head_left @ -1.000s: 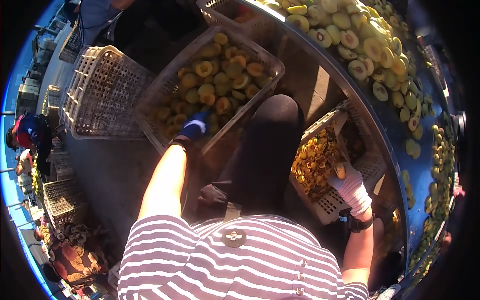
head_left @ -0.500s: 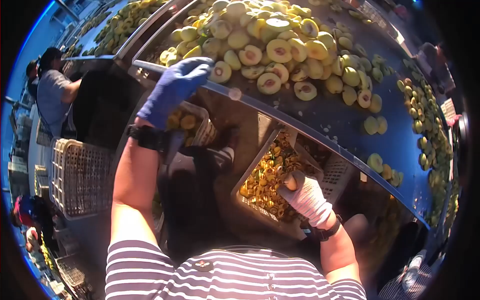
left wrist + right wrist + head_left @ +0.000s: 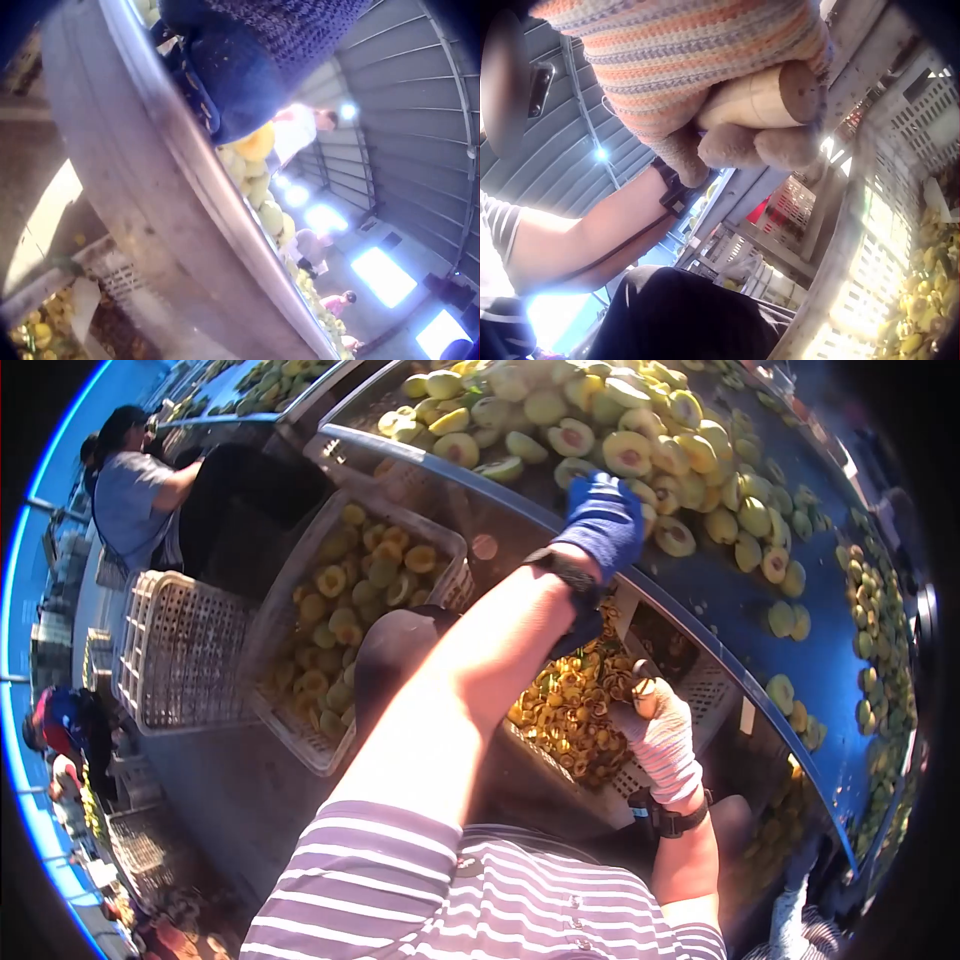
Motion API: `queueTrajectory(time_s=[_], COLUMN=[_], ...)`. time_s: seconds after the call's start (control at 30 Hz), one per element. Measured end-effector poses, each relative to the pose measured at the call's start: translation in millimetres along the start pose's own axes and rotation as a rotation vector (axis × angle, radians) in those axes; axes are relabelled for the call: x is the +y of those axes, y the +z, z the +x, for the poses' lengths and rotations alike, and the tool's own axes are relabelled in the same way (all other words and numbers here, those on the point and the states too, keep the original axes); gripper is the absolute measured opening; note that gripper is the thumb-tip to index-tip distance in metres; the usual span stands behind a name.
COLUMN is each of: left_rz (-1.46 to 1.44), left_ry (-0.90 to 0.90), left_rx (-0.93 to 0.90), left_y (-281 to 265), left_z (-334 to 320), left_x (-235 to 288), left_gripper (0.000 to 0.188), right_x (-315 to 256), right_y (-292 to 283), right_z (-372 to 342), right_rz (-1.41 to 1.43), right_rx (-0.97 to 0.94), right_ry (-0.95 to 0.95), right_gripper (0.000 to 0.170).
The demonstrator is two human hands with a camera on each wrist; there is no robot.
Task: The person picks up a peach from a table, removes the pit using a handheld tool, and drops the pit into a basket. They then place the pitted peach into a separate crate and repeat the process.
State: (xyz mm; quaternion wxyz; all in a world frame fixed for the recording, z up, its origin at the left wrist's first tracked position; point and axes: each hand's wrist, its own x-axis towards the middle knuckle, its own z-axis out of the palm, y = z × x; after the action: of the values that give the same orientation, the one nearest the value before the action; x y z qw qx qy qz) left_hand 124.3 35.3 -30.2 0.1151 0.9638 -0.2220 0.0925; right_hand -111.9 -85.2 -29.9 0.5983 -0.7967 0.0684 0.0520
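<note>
Fruit [image 3: 345, 595] in crate [image 3: 459, 575], yellow bits [image 3: 570, 722] in bin [image 3: 855, 277], halves [image 3: 627, 455] on table [image 3: 725, 635], metal roof [image 3: 405, 82]. Right hand [image 3: 663, 745] grips handle [image 3: 757, 99]; left hand [image 3: 605, 525], can't tell.

The left hand [image 3: 603, 525] is gloved in blue, the right hand [image 3: 665, 745] in orange, white and perhaps purple stripes; fruit [image 3: 627, 453] along the table's edge [image 3: 440, 463] is tinted yellow-green.

A fruit-processing shed; a ribbed grey metal roof [image 3: 412, 82] arches overhead, halved yellow-green fruit [image 3: 628, 453] lies heaped on a long blue metal-edged table [image 3: 720, 630], and pale perforated plastic crates [image 3: 185, 650] stand on the floor.
</note>
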Motion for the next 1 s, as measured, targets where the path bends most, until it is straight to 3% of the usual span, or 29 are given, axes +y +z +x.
queueTrajectory(time_s=[0.07,0.13,0.27,0.3,0.4,0.53,0.6,0.63,0.73,0.8,0.87,0.9,1.0], left_rz=[-0.202,-0.275,-0.409,-0.446,-0.373,-0.471,-0.559,-0.595,-0.702,-1.131,-1.598,-1.572,-1.831], left_ry=[-0.017,0.024,-0.124,-0.109,-0.005,0.048,0.051,0.075,-0.010,-0.120,-0.024,-0.070,-0.037], left_rx=[-0.261,-0.217,-0.215,-0.323,-0.348,-0.298,-0.298,-0.201,-0.272,-0.301,-0.433,-0.514,-0.391], left_y=[-22.1,10.6,5.7,-8.7,-5.5,40.8,38.0,44.4,31.1,13.4,13.5,-16.2,-32.7], left_z=[-7.5,-5.3,-11.1,-8.5,0.0,15.0,16.4,17.2,23.7,15.3,6.5,-9.2,-50.8], left_x=[13.0,13.0,29.1,34.7,75.8,95.1,99.1,99.2,88.3,75.5,54.3,50.3,55.6], left_gripper=[0.033,0.035,0.038,0.039,0.026,0.041,0.042,0.041,0.043,0.049,0.044,0.042,0.035], right_x=[9.1,-2.1,22.5,16.0,-7.8,-1.0,-0.5,0.2,22.9,12.4,12.7,9.2,0.2], right_y=[-9.3,-7.0,-20.9,-14.0,-16.5,-21.9,-23.1,-25.9,-32.9,-41.8,-47.7,-50.0,-39.2], right_z=[0.2,4.1,8.7,8.5,7.1,10.7,10.5,10.2,8.8,6.9,6.5,6.6,13.6], right_rz=[0.005,0.143,0.048,0.111,0.138,0.189,0.224,0.240,0.191,0.124,0.162,0.212,0.178], right_rx=[-0.013,0.053,0.206,0.263,0.208,0.224,0.266,0.295,0.280,0.279,0.349,0.366,0.303], right_ry=[0.132,0.231,0.225,0.130,0.311,0.281,0.260,0.247,0.066,0.112,0.036,0.040,-0.025], right_gripper=[0.023,0.023,0.022,0.021,0.020,0.023,0.023,0.023,0.023,0.025,0.025,0.024,0.025])
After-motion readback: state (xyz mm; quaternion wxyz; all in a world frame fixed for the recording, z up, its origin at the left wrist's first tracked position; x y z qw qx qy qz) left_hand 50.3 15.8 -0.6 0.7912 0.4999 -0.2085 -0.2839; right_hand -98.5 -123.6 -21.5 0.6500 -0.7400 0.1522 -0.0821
